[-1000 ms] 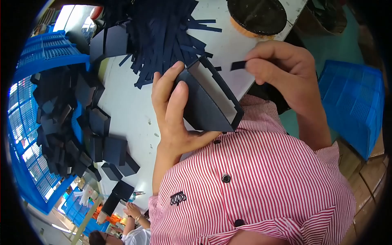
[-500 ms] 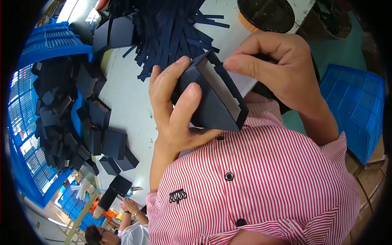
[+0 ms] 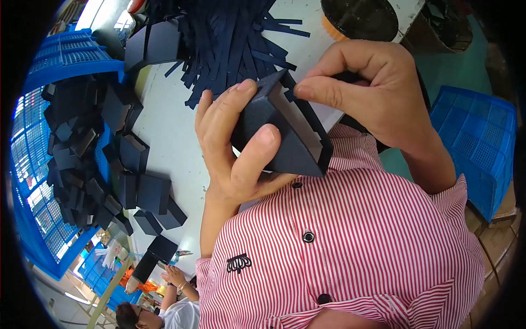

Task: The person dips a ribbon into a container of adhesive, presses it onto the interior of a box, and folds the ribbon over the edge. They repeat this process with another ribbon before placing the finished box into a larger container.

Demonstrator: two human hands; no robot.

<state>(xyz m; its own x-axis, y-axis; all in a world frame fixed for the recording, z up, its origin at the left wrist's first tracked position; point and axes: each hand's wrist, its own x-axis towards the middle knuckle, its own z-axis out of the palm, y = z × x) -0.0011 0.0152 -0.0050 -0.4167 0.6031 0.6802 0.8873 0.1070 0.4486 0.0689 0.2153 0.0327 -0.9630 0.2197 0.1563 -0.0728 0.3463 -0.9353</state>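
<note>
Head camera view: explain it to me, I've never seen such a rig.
There is no robot here. The one current picture comes from a camera on a person's head, looking down past a striped shirt. The left hand holds an open dark box; the right hand is pinched at its edge, and anything between those fingertips is hidden. On the pale table lie dark strips and more boxes. At the left, a blue basket holds others.
</note>
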